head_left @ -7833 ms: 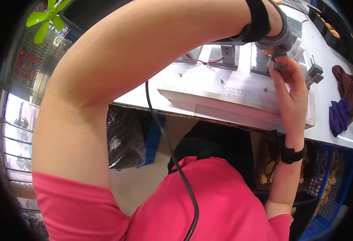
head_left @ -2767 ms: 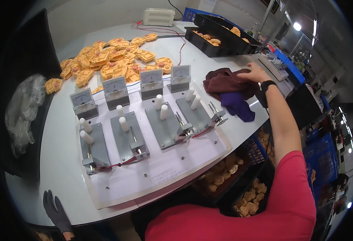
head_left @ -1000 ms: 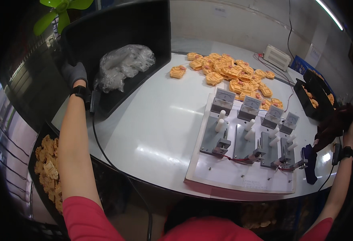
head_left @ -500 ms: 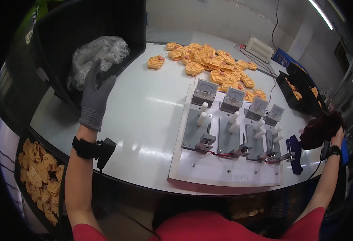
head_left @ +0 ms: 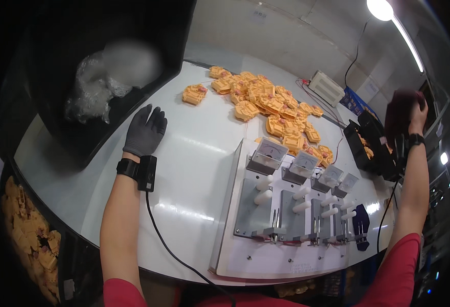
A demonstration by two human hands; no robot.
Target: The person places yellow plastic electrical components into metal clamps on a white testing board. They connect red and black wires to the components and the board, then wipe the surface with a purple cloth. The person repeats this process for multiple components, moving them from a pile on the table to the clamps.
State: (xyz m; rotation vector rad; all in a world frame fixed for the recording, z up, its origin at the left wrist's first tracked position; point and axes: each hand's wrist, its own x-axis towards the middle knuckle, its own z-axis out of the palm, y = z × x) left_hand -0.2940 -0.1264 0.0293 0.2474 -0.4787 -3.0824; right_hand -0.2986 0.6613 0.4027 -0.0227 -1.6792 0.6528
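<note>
Left grip (head_left: 144, 132), in a dark grey glove, is lying flat on the white tabletop (head_left: 194, 169) with the fingers spread apart, not holding anything. It's sitting just beside the near edge of a black bin (head_left: 76, 148) on the far left, which has a crumpled clear plastic bag (head_left: 102, 84) in it. A black wrist strap (head_left: 138, 171) is wrapped around that arm, with a black cable (head_left: 168, 248) trailing back toward the person.

Right grip (head_left: 417, 110) is raised up at the far right, clamped on a dark maroon cloth (head_left: 401, 110) that's hanging in the air above a black tray (head_left: 371, 143) of orange parts. There's a black watch on that wrist.

Between the two arms, a white board (head_left: 245, 256) is sitting on the tabletop carrying four grey test fixtures (head_left: 258, 210) in a row, each with a small meter (head_left: 270, 153) at its far end and white knobs. A dark blue glove (head_left: 360, 225) is lying at the right end of the board. Farther back, a pile of orange plastic parts (head_left: 266, 105) is spreading across the tabletop, well apart from the left grip. Another bin of orange parts (head_left: 28, 240) is sitting low on the near left, below the tabletop edge.
</note>
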